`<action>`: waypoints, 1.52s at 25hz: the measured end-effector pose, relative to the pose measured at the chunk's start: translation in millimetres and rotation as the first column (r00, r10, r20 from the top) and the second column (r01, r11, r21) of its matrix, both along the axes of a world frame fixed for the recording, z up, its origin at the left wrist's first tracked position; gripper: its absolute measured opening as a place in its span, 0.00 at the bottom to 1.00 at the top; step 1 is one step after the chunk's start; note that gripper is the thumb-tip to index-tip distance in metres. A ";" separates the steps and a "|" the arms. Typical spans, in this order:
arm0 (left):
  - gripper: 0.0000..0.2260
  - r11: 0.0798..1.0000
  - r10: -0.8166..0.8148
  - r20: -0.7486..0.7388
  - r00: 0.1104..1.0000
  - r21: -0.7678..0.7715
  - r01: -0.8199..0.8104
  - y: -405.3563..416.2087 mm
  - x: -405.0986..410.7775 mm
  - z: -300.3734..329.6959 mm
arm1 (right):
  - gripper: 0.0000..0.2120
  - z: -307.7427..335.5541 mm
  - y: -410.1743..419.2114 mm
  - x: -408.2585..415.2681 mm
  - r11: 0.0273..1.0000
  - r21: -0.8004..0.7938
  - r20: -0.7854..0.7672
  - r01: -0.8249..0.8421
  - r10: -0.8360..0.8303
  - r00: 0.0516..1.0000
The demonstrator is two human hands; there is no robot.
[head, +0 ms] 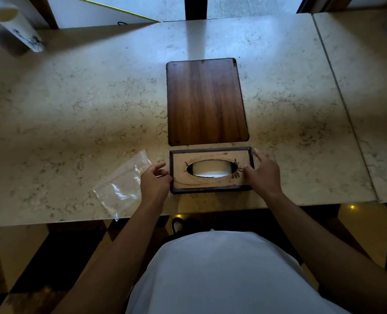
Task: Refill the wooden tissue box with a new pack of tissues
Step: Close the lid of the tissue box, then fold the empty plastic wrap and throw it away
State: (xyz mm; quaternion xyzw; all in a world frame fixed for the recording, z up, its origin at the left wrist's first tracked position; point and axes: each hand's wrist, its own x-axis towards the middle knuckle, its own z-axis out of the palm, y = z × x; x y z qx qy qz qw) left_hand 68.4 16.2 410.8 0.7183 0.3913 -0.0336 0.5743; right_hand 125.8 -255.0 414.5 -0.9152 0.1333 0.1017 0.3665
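Observation:
The wooden tissue box (210, 184) lies near the front edge of the marble table, its dark frame around a pale panel with an oval slot. White tissues (210, 169) show through the slot. My left hand (155, 184) rests at the box's left end, fingers curled beside the frame. My right hand (263, 175) is at the right end, fingers spread over the corner and touching the frame. A flat dark wooden panel (207, 100) lies on the table just behind the box. An empty clear plastic wrapper (122, 186) lies to the left, partly under my left hand.
The marble table (74, 109) stretches wide on both sides, with a seam (337, 82) at the right. A pale cylindrical cup with dark print (20, 30) stands at the far left back. The table's front edge runs just below the box.

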 end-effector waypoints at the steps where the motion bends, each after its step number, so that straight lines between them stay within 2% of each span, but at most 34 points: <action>1: 0.21 1.000 0.001 0.011 1.000 0.000 -0.001 4.2 -2.6 1.6 | 0.28 3.4 8.1 1.3 0.997 -0.057 0.060 -0.060 0.064 0.996; 4: 0.17 0.999 0.047 0.044 0.998 -0.017 -0.047 20.3 -13.7 5.5 | 0.26 12.0 44.6 5.5 0.957 -0.110 0.149 -0.268 0.282 0.948; 8: 0.14 0.989 0.150 0.073 0.986 -0.017 -0.149 49.2 -31.8 8.7 | 0.23 17.4 100.0 7.5 0.881 -0.075 0.189 -0.467 0.472 0.861; 12: 0.12 0.970 0.241 0.070 0.968 0.025 -0.244 77.7 -53.5 7.2 | 0.21 18.9 153.8 -2.2 0.787 -0.023 0.173 -0.617 0.611 0.772; 14: 0.11 0.962 0.269 0.059 0.961 0.035 -0.271 90.0 -62.8 5.9 | 0.19 20.0 179.1 -10.7 0.767 -0.017 0.180 -0.641 0.633 0.753; 16: 0.11 0.960 0.262 0.049 0.964 0.090 -0.266 101.4 -69.2 6.1 | 0.16 18.7 200.7 -23.9 0.732 0.039 0.181 -0.680 0.665 0.725; 19: 0.12 0.961 0.151 0.052 0.987 0.225 -0.159 112.4 -69.8 6.2 | 0.11 11.0 219.7 -46.3 0.686 0.095 0.103 -0.721 0.714 0.693; 23: 0.15 0.909 -0.118 0.033 0.992 0.407 0.094 126.9 -54.3 0.0 | 0.09 -4.4 231.1 -65.6 0.742 0.208 -0.154 -0.638 0.669 0.727; 26: 0.18 0.893 -0.252 -0.064 0.966 0.369 0.258 137.6 -40.5 -13.8 | 0.12 -19.2 238.5 -73.2 0.876 0.325 -0.386 -0.357 0.468 0.795; 29: 0.21 0.872 -0.320 -0.146 0.936 0.341 0.351 140.5 -33.9 -30.2 | 0.13 -28.2 249.1 -76.8 0.910 0.410 -0.561 -0.058 0.302 0.771; 31: 0.23 0.856 -0.316 -0.163 0.935 0.375 0.355 141.6 -33.4 -37.7 | 0.11 -32.8 253.3 -75.3 0.896 0.442 -0.594 0.047 0.253 0.763; 34: 0.25 0.828 -0.310 -0.210 0.927 0.419 0.372 147.0 -29.7 -40.9 | 0.11 -36.8 261.5 -73.5 0.863 0.498 -0.576 0.085 0.256 0.777; 36: 0.25 0.803 -0.320 -0.261 0.911 0.435 0.407 148.6 -29.6 -40.6 | 0.10 -39.3 267.3 -72.4 0.860 0.493 -0.566 0.130 0.204 0.799; 38: 0.24 0.816 -0.293 -0.275 0.916 0.427 0.390 151.3 -30.8 -37.5 | 0.07 -39.6 271.8 -71.8 0.860 0.477 -0.559 0.183 0.136 0.818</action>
